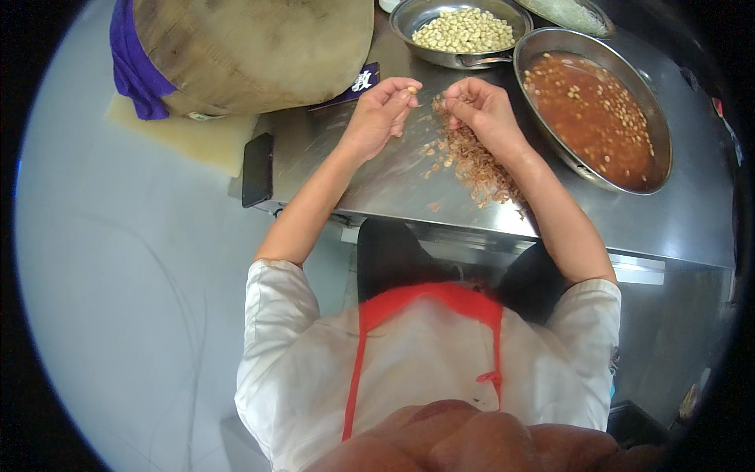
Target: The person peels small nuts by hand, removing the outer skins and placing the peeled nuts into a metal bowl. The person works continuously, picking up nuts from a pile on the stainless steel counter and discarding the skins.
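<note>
Between the thumb and index finger of my left hand [377,115] is a single pale peanut [412,90]. My right hand [483,109] is a short way to the right, its fingertips curled together above a heap of brown peanut skins [478,156]. Whether those fingers pinch a bit of skin cannot be made out. Beyond both hands, a steel pan [407,26] holds many pale, peeled peanuts [463,30]. To the right of my right hand stands a large steel basin [663,127] of reddish-brown water [581,127], with peanuts [631,121] floating in it.
A thick round wooden chopping block [253,50] with a purple cloth [138,65] rises at the far left, over a yellowish board [183,138]. A black phone [258,170] lies at the steel table's [371,183] left edge. Pale shreds [569,16] fill a dish at the back right.
</note>
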A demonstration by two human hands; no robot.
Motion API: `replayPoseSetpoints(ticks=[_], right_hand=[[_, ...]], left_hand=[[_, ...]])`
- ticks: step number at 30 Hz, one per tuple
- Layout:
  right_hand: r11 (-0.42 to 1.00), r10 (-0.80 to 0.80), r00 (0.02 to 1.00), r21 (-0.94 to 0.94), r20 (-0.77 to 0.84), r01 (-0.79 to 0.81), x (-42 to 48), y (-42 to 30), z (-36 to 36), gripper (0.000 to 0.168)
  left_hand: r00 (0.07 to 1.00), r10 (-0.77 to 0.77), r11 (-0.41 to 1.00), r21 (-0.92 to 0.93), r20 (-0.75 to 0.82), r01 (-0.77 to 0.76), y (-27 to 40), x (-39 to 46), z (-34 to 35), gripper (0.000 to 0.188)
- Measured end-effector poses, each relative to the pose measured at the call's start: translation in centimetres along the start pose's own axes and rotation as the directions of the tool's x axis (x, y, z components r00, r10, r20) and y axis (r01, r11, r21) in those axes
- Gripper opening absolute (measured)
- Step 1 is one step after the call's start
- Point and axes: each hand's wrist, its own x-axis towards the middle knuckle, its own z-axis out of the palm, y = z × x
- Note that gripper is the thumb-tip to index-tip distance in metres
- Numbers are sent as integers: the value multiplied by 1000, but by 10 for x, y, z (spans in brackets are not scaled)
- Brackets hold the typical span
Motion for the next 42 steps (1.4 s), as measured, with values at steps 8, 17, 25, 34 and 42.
replayPoseSetpoints(ticks=[8,17,25,34,42], right_hand=[[997,23,999,-72,-26,-25,0,-2,-2,14],[983,169,985,78,-38,-166,1,-3,-3,14],[975,140,990,175,-10,-136,2,2,-5,18],[989,90,992,125,-84,-79,1,-3,-3,12],[999,17,991,40,-132,-12,2,-9,-2,12]], left_hand=[[998,34,989,-146,44,-27,-22,23,23,21],[941,338,908,251,30,-335,-31,24,25,17],[994,114,990,-89,0,-113,-36,23,22,15],[994,56,939,-344,98,-18,-28,20,30,20],[997,49,935,-354,60,-25,-24,18,32,19]])
